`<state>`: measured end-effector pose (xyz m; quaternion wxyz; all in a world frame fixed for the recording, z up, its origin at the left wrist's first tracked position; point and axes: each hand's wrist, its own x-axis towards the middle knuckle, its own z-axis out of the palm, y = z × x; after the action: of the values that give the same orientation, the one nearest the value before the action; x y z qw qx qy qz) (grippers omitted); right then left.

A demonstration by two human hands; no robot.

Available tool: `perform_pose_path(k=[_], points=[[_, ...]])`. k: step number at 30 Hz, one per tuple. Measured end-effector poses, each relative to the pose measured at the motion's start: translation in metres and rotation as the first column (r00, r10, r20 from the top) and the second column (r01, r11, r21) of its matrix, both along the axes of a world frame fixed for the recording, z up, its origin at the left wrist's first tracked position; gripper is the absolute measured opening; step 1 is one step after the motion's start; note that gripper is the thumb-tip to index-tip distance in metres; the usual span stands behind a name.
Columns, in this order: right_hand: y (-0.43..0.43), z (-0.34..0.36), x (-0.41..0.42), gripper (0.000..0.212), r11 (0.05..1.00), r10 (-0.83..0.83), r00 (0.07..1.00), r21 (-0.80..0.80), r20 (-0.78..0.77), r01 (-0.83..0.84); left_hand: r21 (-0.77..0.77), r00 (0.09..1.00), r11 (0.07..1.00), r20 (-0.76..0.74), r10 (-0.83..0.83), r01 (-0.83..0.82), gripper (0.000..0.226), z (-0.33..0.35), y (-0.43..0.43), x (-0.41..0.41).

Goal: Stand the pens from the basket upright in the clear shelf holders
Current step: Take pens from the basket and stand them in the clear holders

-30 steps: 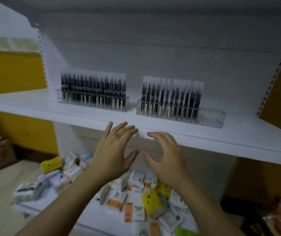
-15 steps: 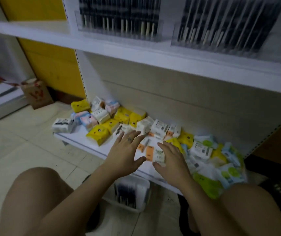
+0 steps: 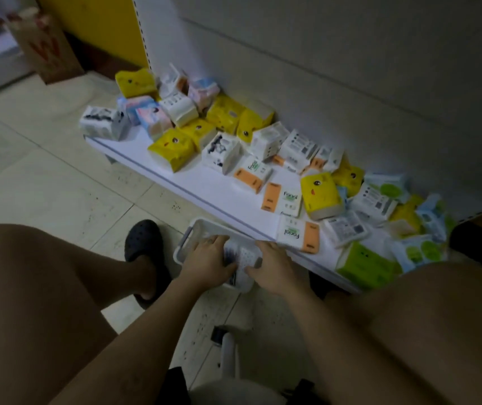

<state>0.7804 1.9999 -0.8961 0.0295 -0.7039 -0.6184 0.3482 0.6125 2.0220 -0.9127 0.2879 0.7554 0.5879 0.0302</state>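
Head view, tilted steeply down between two bare knees. Showed a white plastic basket (image 3: pixel 186 239) on the pale tiled floor (image 3: pixel 58 182), just in front of a low white shelf (image 3: pixel 204 185) strewn with yellow, white and orange tissue packs (image 3: pixel 175 144). Caught both hands down inside that basket, left hand (image 3: pixel 204 263) and right hand (image 3: pixel 275 270) side by side, fingers bent over the contents. Could not tell whether either had closed on anything or merely rested there. Made out only dark streaks between them, probably the black pens (image 3: pixel 230 255), smeared against something white and dotted. Judged the step as gathering a fresh batch from the basket. Would need next a firm pinch on a few pens, all pointing one way, then a lift up to the shelf above. Left the clear holders out of frame altogether. Hid most of the basket under the hands and cut off its near end. Blurred a black clog (image 3: pixel 143 241) and a brown paper bag (image 3: pixel 44 48) at the margins.
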Motion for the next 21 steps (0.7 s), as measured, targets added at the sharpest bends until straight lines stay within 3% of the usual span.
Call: perform_pose_path(k=[9, 14, 18, 21], points=[[0.031, -0.047, -0.018, 0.059, 0.975, 0.034, 0.999, -0.220, 0.008, -0.031, -0.238, 0.989, 0.961, -0.066, 0.129, -0.142, 0.060, -0.065, 0.023, -0.018], [0.041, -0.082, -0.021, 0.068, 0.928, 0.023, 1.000, -0.372, 0.014, -0.016, -0.418, 0.974, 0.882, -0.037, 0.223, -0.218, 0.060, -0.113, 0.029, -0.027], [0.058, -0.112, -0.035, 0.046, 0.910, 0.005, 1.000, -0.414, 0.007, -0.001, -0.517, 0.963, 0.823, -0.010, 0.268, -0.235, 0.054, -0.137, 0.034, -0.023], [0.068, -0.135, -0.046, 0.040, 0.895, 0.013, 1.000, -0.446, -0.028, -0.025, -0.477, 0.963, 0.844, -0.021, 0.268, -0.245, 0.042, -0.149, 0.046, -0.022]])
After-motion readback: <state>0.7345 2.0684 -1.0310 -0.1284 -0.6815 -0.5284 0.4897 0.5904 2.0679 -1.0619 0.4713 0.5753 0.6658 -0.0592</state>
